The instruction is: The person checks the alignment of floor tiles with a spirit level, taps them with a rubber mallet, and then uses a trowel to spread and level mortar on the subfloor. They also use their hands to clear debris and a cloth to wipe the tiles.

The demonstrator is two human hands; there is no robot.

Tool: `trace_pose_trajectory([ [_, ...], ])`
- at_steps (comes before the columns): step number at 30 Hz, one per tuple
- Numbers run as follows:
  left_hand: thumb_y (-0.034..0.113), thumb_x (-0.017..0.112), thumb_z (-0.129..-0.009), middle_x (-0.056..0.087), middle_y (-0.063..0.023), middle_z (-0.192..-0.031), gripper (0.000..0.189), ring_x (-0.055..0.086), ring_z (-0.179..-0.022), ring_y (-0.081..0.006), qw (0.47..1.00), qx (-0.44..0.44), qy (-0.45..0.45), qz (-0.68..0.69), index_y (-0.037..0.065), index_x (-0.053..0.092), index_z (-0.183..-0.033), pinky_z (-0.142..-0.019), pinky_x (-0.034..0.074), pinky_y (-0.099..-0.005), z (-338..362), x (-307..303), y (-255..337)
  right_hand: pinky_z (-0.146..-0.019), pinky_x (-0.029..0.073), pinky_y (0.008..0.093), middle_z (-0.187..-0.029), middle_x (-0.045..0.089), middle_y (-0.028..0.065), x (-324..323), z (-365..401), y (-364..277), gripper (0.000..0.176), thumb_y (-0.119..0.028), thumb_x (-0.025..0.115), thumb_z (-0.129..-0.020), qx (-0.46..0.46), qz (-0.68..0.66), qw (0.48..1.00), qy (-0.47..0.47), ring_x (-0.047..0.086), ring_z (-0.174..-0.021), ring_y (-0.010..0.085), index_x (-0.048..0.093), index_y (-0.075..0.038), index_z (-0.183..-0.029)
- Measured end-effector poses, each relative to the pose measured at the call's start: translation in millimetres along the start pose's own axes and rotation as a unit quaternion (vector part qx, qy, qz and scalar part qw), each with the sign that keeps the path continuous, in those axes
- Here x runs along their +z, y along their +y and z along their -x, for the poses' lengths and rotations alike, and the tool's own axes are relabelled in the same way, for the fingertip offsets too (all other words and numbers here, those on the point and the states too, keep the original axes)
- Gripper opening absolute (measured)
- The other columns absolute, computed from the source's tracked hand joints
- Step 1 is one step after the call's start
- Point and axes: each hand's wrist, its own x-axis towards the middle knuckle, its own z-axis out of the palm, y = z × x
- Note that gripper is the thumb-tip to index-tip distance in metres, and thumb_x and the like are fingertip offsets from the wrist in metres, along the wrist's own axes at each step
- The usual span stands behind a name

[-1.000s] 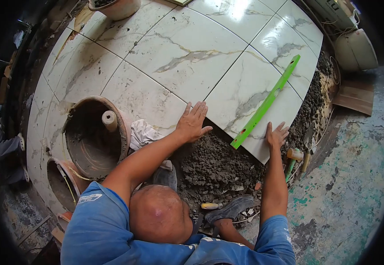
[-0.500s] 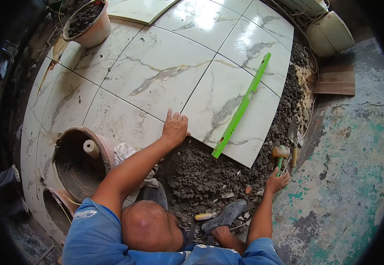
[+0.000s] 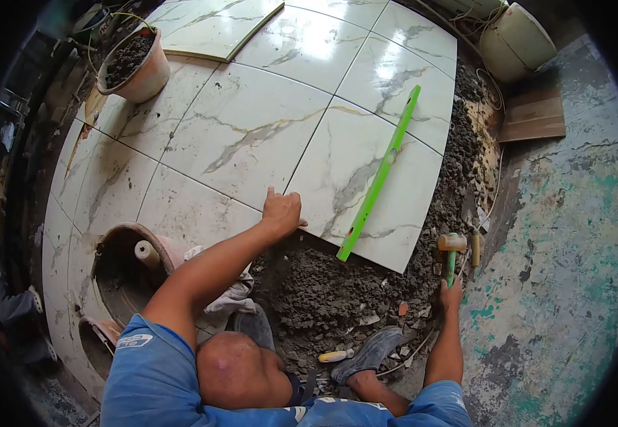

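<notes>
My left hand (image 3: 280,211) rests with fingers curled on the near corner of a white marble-look tile (image 3: 337,153). A long green spirit level (image 3: 379,174) lies diagonally across that tile. My right hand (image 3: 451,293) is closed around the green handle of a rubber mallet (image 3: 451,245), which lies on the ground beside the tile's right edge. A bed of lumpy grey mortar (image 3: 316,281) fills the gap between the tile and my knees.
A mortar-caked bucket (image 3: 110,242) with a roller in it stands at the left, a rag (image 3: 227,299) beside it. A pot of soil (image 3: 135,64) and a loose tile (image 3: 209,28) sit at the back. A yellow-handled tool (image 3: 337,354) lies near my shoe (image 3: 373,346). Bare stained concrete (image 3: 558,249) lies on the right.
My right hand left the tile's edge, moved down and right, and closed on the mallet handle. My left hand stayed on the tile corner, its fingers curling in.
</notes>
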Motion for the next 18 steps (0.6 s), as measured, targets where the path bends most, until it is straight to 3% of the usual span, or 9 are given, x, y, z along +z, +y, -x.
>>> trace_pose_trajectory([
  [1,0.038,0.083,-0.068,0.07,-0.0169,-0.089,0.058,0.068,-0.092,-0.0299,0.998,-0.024,-0.052,0.034,0.0,0.063,-0.107,-0.107,0.033,-0.0524,-3,-9,3,-0.083,0.048,0.0478,-0.107,0.061,0.0223,-6,-2,1,0.043,-0.026,0.064,-0.09,-0.036,-0.016,0.999,-0.023,0.061,-0.097,0.0406,0.052,0.001,-0.121],
  [3,0.041,0.084,-0.067,0.071,-0.0158,-0.088,0.055,0.068,-0.089,-0.0285,0.999,0.005,-0.042,0.002,0.003,0.063,-0.102,-0.105,0.034,-0.052,-11,-5,1,-0.078,0.05,0.0458,-0.105,0.06,0.021,-16,-4,0,0.042,-0.023,0.063,-0.09,-0.067,-0.03,0.996,-0.05,0.062,-0.093,0.0394,0.05,0.001,-0.121],
  [5,0.045,0.085,-0.063,0.071,-0.0127,-0.088,0.055,0.068,-0.089,-0.0261,0.998,0.036,-0.01,-0.045,0.007,0.064,-0.097,-0.1,0.037,-0.0506,-17,-2,1,-0.058,0.047,0.0368,-0.086,0.054,0.0102,-25,-5,-7,0.03,-0.023,0.062,-0.091,0.025,-0.257,0.947,-0.191,0.056,-0.069,0.0236,0.051,-0.002,-0.109],
  [6,0.048,0.087,-0.056,0.068,-0.0129,-0.097,0.062,0.064,-0.101,-0.0282,0.998,0.029,-0.016,-0.046,0.007,0.061,-0.096,-0.098,0.039,-0.0497,-22,-3,-1,-0.048,0.045,0.0322,-0.076,0.051,0.0048,-29,-2,-8,0.024,-0.022,0.062,-0.091,0.079,-0.36,0.893,-0.26,0.053,-0.057,0.0157,0.051,-0.004,-0.104],
  [8,0.048,0.088,-0.054,0.039,-0.0204,-0.144,0.097,0.036,-0.135,-0.0345,0.984,0.142,0.064,-0.089,0.007,0.049,-0.133,-0.108,0.033,-0.0513,-27,2,-14,-0.044,0.04,0.0286,-0.07,0.047,-0.0003,-43,-4,-15,0.021,-0.023,0.059,-0.093,0.085,-0.344,0.9,-0.252,0.046,-0.051,0.0109,0.049,-0.008,-0.104],
  [9,0.045,0.089,-0.053,0.024,-0.0212,-0.154,0.114,0.025,-0.142,-0.0369,0.98,0.183,0.05,-0.057,0.016,0.034,-0.148,-0.114,0.027,-0.0515,-35,8,-21,-0.043,0.04,0.0287,-0.07,0.047,-0.0006,-51,-1,-24,0.022,-0.025,0.057,-0.094,0.08,-0.332,0.911,-0.231,0.046,-0.05,0.0111,0.048,-0.008,-0.104],
  [12,0.039,0.091,-0.051,0.019,-0.0178,-0.158,0.117,0.021,-0.146,-0.0339,0.978,0.205,-0.039,-0.013,0.026,0.031,-0.151,-0.116,0.025,-0.0514,-49,6,-31,-0.044,0.041,0.0291,-0.071,0.049,-0.0003,-73,11,-46,0.026,-0.029,0.052,-0.095,-0.008,-0.35,0.918,-0.187,0.048,-0.05,0.0115,0.047,-0.008,-0.111],
  [14,0.037,0.091,-0.051,0.019,-0.0152,-0.159,0.118,0.02,-0.146,-0.0317,0.975,0.208,-0.067,-0.025,0.029,0.029,-0.151,-0.116,0.024,-0.0514,-57,-1,-39,-0.048,0.043,0.0277,-0.072,0.05,0.0013,-105,45,-109,0.032,-0.024,0.056,-0.094,-0.112,-0.383,0.907,-0.134,0.05,-0.051,0.0112,0.046,-0.006,-0.118],
  [18,0.033,0.091,-0.052,0.02,-0.0089,-0.16,0.115,0.023,-0.146,-0.025,0.973,0.209,-0.07,-0.067,0.035,0.032,-0.15,-0.117,0.024,-0.051,-55,-9,-38,-0.048,0.044,0.0289,-0.078,0.059,0.0058,-125,111,-211,0.043,-0.023,0.061,-0.094,-0.154,-0.416,0.881,-0.164,0.056,-0.054,0.0129,0.041,-0.006,-0.128],
])
